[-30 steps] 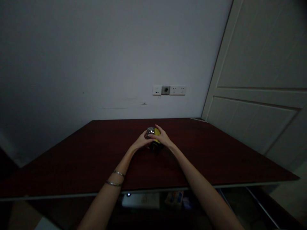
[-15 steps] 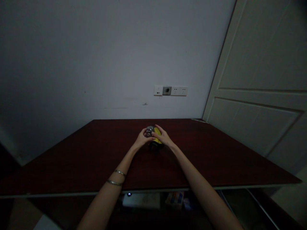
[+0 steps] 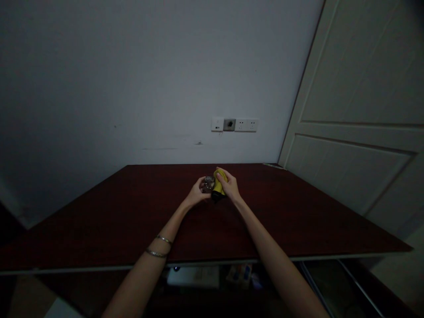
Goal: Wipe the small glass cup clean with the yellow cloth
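My left hand (image 3: 196, 193) is closed around a small clear, shiny rounded object (image 3: 208, 184), perhaps glass; its exact kind is too dim to make out. In my right hand (image 3: 230, 185) is a yellow cloth (image 3: 219, 182) with a dark lower part (image 3: 217, 196), pinched between thumb and fingers. The cloth is right beside the clear object; whether they touch, I cannot tell. Both hands are over the middle of the dark red table (image 3: 149, 212).
Behind the table rises a pale wall with a row of sockets (image 3: 234, 125). A panelled door (image 3: 357, 168) stands along the right side. Beneath the front edge, a shelf holds a white flat box (image 3: 194, 277) and some small packets (image 3: 239, 274).
My right hand has drawn the yellow cloth slightly up and right, off the clear object, which now shows more fully. My left hand still holds that object.
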Demonstrator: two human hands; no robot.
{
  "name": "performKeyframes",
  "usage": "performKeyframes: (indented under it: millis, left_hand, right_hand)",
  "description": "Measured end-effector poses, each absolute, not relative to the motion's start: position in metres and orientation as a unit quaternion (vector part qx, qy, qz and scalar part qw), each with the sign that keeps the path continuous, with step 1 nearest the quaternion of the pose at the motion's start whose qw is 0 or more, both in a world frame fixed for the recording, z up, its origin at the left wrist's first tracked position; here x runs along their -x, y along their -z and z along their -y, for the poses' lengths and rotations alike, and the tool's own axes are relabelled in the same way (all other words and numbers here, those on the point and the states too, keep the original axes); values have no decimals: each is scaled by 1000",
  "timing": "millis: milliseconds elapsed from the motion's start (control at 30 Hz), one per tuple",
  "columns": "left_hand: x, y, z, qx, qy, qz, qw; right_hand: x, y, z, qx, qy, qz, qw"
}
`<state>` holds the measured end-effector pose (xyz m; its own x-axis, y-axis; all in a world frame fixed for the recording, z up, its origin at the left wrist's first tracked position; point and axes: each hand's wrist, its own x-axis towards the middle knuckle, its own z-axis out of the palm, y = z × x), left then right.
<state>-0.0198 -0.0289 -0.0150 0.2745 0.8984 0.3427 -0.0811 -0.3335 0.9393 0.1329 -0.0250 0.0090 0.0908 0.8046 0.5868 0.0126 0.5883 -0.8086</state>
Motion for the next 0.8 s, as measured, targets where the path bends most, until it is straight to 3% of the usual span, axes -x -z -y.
performKeyframes:
  millis: [200, 400, 533, 800]
  left_hand:
    - [11, 17, 34, -672, -538, -308, 405]
    - [10, 18, 36, -682, -539, -340, 359]
    - [11, 22, 32, -680, -546, -346, 346]
    - [14, 30, 25, -661, -564, -339, 361]
  right_hand:
    - [-134, -10, 28, 317, -294, 659, 615]
    - [-131, -7, 24, 338, -374, 586, 634]
    - [-125, -7, 30, 311, -331, 616, 644]
    - [-120, -12, 55, 262, -194, 744, 584]
